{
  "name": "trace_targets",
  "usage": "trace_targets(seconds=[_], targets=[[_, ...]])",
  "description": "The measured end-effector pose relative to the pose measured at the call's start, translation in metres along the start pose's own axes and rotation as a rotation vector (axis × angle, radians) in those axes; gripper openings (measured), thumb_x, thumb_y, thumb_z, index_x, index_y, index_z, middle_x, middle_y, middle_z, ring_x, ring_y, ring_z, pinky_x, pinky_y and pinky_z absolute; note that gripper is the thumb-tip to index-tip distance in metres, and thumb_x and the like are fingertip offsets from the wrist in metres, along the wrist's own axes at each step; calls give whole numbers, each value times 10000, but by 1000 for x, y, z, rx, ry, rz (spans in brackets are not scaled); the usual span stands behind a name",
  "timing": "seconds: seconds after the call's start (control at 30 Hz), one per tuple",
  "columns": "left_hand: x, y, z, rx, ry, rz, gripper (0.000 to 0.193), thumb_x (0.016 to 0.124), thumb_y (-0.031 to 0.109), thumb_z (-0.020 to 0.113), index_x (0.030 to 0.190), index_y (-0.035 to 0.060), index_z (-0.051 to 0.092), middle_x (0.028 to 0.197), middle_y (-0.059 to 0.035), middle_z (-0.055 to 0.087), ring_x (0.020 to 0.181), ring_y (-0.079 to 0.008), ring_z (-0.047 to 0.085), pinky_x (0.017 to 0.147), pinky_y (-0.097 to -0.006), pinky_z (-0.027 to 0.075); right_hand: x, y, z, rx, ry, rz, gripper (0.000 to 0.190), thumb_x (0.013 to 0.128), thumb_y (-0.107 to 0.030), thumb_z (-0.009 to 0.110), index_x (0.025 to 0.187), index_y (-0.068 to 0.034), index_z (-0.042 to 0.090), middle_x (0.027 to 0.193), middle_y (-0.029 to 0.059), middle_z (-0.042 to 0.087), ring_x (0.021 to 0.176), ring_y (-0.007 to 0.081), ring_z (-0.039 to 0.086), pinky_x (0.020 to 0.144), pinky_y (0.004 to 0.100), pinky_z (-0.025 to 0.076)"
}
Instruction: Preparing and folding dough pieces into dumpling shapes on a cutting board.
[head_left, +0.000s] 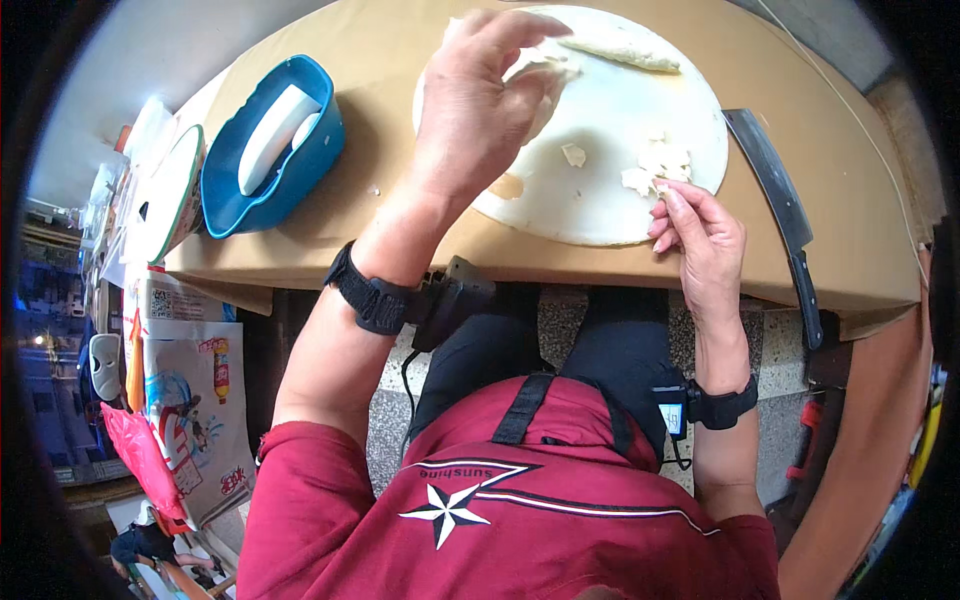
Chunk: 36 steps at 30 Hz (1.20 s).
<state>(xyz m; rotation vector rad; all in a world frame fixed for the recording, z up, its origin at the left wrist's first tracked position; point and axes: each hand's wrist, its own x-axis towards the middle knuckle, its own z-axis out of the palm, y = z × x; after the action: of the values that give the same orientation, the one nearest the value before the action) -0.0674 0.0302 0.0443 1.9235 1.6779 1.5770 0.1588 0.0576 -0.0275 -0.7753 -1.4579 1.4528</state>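
A round white board (607, 217) lies on the tan-covered table. My left hand (487, 90) is raised over its left part, fingers curled around pale dough-like material (551, 67) that is partly hidden by the hand. At the board's right front, the fingertips of my right hand (694, 225) pinch a small pale piece, beside a little heap of similar pieces (660, 161). One loose pale piece (574, 155) lies near the middle. Along the far edge rests a long pale roll (626, 52), perhaps dough.
A cleaver (772, 180) lies right of the board, its handle over the table's front edge. On the left stands a blue plastic basket (274, 214) holding a long white piece (274, 139). A green-rimmed round container (176, 195) is farther left. A cable runs along the right.
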Motion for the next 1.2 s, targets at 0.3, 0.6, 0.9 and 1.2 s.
trace_targets(seconds=[0.3, 0.6, 0.9, 1.2], targets=[[3, -4, 5, -793, 56, -159, 172, 841, -16, 548, 1006, -24, 594, 1019, -134, 619, 1003, -198, 584, 925, -295, 439, 0, 0, 1, 1, -4, -4, 198, 892, -109, 542, 1019, 22, 620, 776, 66, 600, 630, 80, 559, 530, 185, 456], [-32, 37, 4, -428, -104, -344, 170, 837, 48, 602, 988, -25, 631, 904, -66, 647, 882, -89, 573, 816, -220, 445, 0, 2, -4, 11, 5, -3, 207, 897, -120, 537, 1017, 29, 616, 779, 71, 608, 625, 81, 559, 534, 182, 458], [-74, 34, 58, -373, -134, -414, 280, 838, 83, 597, 1079, -57, 570, 880, -131, 632, 785, -168, 622, 696, -266, 504, -5, -12, 5, 87, -131, 125, 272, 925, -184, 486, 1054, 28, 596, 809, 52, 616, 673, 79, 552, 566, 189, 439], [-74, 22, 67, -772, -145, -550, 129, 857, 52, 582, 933, -44, 621, 775, -48, 630, 710, -73, 565, 654, -204, 478, -4, -14, -1, -63, -285, 110, 214, 891, -151, 535, 1010, -6, 638, 785, 25, 621, 691, 61, 543, 586, 193, 434]])
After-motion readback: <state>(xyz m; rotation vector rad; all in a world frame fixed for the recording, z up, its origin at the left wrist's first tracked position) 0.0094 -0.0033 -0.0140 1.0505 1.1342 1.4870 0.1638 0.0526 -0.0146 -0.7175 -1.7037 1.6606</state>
